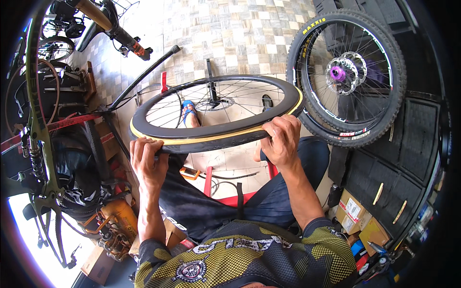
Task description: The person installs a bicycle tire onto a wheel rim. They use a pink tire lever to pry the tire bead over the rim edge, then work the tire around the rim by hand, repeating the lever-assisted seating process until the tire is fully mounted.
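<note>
A bicycle wheel (pixel 201 131) with a deep black rim lies tilted in front of me above my legs, its spokes and hub visible. Around it runs a black tyre (pixel 213 146) with a tan sidewall. My left hand (pixel 148 162) is closed over the tyre at the near left, fingers curled onto the tan edge. On the near right, my right hand (pixel 282 140) grips the same tyre, its fingers folded over the top. The undersides of both grips are hidden. Whether the tyre bead is fully inside the rim I cannot tell.
Two knobby-tyred wheels (pixel 394 72), one with a purple hub, lean at the right by black cases (pixel 379 158). A green bicycle frame (pixel 34 96) stands left. A red stand (pixel 230 199) is between my legs, near an orange-and-white device (pixel 190 173). Cardboard boxes (pixel 353 211) sit lower right.
</note>
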`<state>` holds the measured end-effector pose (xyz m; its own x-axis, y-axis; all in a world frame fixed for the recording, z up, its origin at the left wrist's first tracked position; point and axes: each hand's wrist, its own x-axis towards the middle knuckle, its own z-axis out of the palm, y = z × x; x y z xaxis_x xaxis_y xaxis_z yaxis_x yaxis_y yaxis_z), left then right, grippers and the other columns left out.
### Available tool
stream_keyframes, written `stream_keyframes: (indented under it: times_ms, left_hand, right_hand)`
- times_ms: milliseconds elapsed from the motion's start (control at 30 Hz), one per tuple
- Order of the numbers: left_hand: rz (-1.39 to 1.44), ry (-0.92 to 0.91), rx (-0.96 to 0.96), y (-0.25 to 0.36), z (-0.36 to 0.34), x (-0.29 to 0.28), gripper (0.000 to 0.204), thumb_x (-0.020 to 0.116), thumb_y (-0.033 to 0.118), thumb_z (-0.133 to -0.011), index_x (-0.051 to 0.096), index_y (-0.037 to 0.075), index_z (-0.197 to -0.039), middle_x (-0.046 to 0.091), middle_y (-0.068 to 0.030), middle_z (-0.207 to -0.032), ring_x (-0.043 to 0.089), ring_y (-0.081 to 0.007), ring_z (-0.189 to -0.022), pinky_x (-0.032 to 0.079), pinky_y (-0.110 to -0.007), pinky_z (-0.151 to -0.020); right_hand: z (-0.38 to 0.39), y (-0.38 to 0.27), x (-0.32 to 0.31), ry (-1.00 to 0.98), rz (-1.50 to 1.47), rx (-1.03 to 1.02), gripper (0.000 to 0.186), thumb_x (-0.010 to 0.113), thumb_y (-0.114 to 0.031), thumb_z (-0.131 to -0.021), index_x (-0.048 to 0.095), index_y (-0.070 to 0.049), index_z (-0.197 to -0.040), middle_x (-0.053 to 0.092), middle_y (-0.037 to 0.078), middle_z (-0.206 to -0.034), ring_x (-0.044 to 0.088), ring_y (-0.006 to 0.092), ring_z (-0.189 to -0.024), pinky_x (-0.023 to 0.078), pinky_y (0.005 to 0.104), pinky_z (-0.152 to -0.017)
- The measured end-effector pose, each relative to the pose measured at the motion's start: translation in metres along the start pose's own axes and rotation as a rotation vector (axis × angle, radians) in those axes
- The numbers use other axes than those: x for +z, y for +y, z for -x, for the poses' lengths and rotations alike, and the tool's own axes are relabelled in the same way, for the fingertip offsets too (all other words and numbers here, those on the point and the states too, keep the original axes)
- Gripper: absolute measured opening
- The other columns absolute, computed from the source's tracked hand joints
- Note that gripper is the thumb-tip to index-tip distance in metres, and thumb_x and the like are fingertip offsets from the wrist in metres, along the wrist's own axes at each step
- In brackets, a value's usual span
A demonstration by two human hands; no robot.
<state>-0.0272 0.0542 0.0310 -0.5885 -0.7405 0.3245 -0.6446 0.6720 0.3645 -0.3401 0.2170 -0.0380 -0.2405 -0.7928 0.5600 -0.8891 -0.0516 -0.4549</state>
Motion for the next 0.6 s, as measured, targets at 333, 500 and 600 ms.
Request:
stream_keyframes:
  times_ms: [333,500,600]
  left_hand:
    - [0.066,0.009,-0.084,-0.019,0.024,0.003,0.040,0.077,-0.013,-0.063,0.068,0.003,-0.098,0.067,-0.0125,-0.098,0.066,-0.0345,-0.099,0.056,-0.054,-0.107]
    - [0.055,-0.007,-0.113,-0.032,0.038,-0.002,0.041,0.077,-0.015,-0.063,0.067,0.002,-0.098,0.068,-0.0136,-0.100,0.068,-0.0343,-0.102,0.056,-0.054,-0.109]
    - [0.054,0.008,-0.127,-0.037,0.042,-0.002,0.040,0.074,-0.015,-0.062,0.067,0.003,-0.097,0.067,-0.0128,-0.100,0.067,-0.0344,-0.102,0.056,-0.056,-0.110]
  right_hand:
    - [0.016,0.004,0.004,0.068,-0.053,-0.014,0.050,0.089,-0.011,-0.074,0.065,-0.013,-0.118,0.060,0.008,-0.116,0.061,0.0298,-0.110,0.049,0.0484,-0.100]
    - [0.016,0.019,0.002,0.002,-0.055,-0.077,0.050,0.089,-0.014,-0.074,0.064,-0.013,-0.118,0.060,0.007,-0.114,0.061,0.0291,-0.109,0.049,0.0477,-0.098]
    - [0.015,0.016,0.005,-0.029,-0.073,-0.084,0.047,0.087,-0.012,-0.073,0.066,-0.013,-0.116,0.061,0.007,-0.113,0.061,0.0287,-0.109,0.049,0.0471,-0.100]
